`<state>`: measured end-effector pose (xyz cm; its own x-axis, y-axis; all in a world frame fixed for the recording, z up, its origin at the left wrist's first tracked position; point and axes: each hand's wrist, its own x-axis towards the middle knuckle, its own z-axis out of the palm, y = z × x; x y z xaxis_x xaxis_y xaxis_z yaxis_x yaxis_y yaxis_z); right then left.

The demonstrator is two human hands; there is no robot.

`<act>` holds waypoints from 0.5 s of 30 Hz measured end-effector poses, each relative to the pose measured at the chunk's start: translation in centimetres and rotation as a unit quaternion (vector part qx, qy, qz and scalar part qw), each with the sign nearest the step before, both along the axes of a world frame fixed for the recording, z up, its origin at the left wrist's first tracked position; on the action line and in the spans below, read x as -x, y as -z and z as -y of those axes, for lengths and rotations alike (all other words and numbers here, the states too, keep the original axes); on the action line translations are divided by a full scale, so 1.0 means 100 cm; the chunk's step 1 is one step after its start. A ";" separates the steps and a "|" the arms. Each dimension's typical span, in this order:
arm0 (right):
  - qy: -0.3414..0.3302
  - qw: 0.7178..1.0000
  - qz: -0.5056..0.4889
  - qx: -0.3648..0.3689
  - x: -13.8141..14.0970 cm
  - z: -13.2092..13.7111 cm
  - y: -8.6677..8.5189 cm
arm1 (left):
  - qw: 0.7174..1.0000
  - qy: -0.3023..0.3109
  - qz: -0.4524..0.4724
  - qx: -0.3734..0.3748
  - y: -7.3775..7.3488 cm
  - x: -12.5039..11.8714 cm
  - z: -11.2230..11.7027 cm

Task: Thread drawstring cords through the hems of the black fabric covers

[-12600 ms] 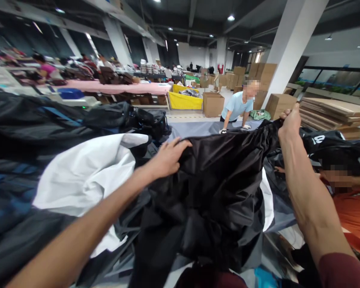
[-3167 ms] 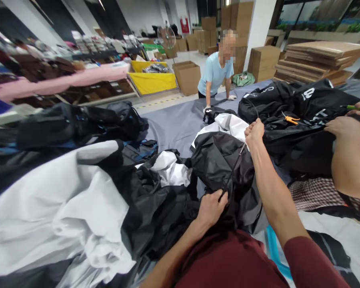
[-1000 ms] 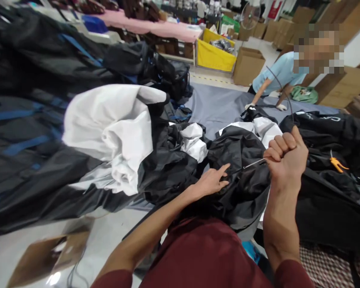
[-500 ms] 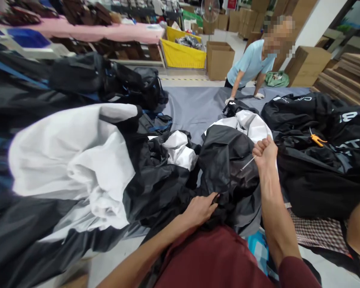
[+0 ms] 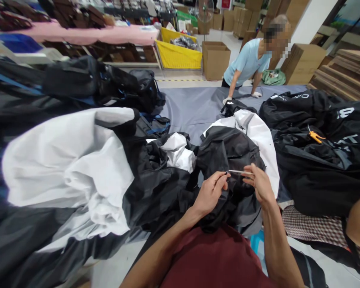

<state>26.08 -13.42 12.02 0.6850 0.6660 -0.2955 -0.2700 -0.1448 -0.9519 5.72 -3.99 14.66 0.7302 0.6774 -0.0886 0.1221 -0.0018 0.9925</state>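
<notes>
Seen from the head camera, a person's right hand (image 5: pixel 261 186) grips a thin, pale, straight rod (image 5: pixel 241 172) above a crumpled black fabric bundle (image 5: pixel 219 146) — the rod's tip meeting the left hand (image 5: pixel 209 193), fingertips pinched on a small dark piece too tiny to identify. A large, rumpled white cloth (image 5: pixel 87 164) lies left of the bundle, an orange-handled tool (image 5: pixel 317 137) right of it; beyond it, a co-worker in a light-blue T-shirt (image 5: pixel 247 58) leans forward.

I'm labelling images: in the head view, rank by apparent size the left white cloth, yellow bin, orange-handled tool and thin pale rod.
Left white cloth
Yellow bin
Unranked: orange-handled tool and thin pale rod; the rod looks longer but thinner.
</notes>
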 end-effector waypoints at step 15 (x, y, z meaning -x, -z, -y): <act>-0.149 0.960 0.225 -0.067 0.064 0.011 -0.020 | 1.000 -0.001 -0.022 -0.004 -0.006 0.004 0.016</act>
